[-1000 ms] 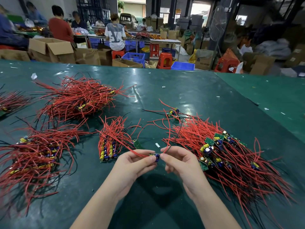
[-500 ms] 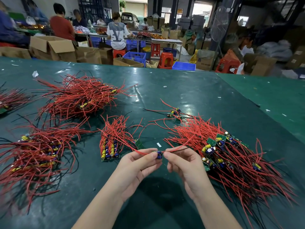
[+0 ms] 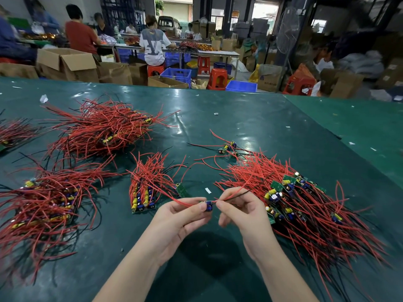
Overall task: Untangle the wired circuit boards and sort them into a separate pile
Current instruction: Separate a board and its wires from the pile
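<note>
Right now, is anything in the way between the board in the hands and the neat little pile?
Nearly nothing. One loose board lies beside the neat pile, left of the held board. Otherwise only bare table.

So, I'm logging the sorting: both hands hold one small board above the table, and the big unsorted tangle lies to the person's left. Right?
Not quite. The head view shows the left hand and right hand holding one small board, but the big tangle lies to the person's right.
</note>
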The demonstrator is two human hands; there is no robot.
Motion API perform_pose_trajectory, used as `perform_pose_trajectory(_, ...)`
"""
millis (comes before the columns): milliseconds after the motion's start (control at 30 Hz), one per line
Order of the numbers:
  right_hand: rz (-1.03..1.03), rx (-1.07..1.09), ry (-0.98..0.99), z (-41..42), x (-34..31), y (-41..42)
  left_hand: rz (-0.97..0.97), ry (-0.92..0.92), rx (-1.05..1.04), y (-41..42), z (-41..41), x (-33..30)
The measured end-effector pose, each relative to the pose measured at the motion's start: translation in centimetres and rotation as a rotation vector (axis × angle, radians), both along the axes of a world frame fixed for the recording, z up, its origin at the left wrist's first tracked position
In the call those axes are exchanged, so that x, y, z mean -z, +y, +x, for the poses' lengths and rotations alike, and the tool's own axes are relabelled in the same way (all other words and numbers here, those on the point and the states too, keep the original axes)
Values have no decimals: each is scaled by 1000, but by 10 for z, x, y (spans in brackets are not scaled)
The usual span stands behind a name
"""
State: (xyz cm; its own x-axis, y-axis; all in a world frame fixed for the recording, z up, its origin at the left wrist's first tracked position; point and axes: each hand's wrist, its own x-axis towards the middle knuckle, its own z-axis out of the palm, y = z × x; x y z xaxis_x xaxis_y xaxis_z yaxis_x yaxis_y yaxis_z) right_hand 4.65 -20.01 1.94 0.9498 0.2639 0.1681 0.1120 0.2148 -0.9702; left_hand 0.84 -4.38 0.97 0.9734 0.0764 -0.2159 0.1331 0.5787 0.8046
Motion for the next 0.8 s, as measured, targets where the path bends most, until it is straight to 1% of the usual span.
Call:
perform_pose_trajectory(67,15,-15,33,1,-2,-2,-5,-4,-4,1,0,0)
perform_pose_trajectory(167,73,-21,158,2,-3,-2,-10,-16,-15,2,1,0)
perform_pose_trajectory(267,87,-25,271,4,-1,-1,10,-47,-21,1,1,-1)
perform_pose_trajectory(433,127,-22,547,5,0,1,80,-85,-77,-5,-1,2)
perform_pose_trajectory(500,139,-38,615,4,-1,1,106,-98,-102,-7,-1,3)
perform_pose_trajectory(600,176,-49,603,4,-1,2,98,-113,-132,-9,1,3)
perform_pose_trajectory(800,132,-43,390,4,-2,0,96,-120,-179,-10,2,3)
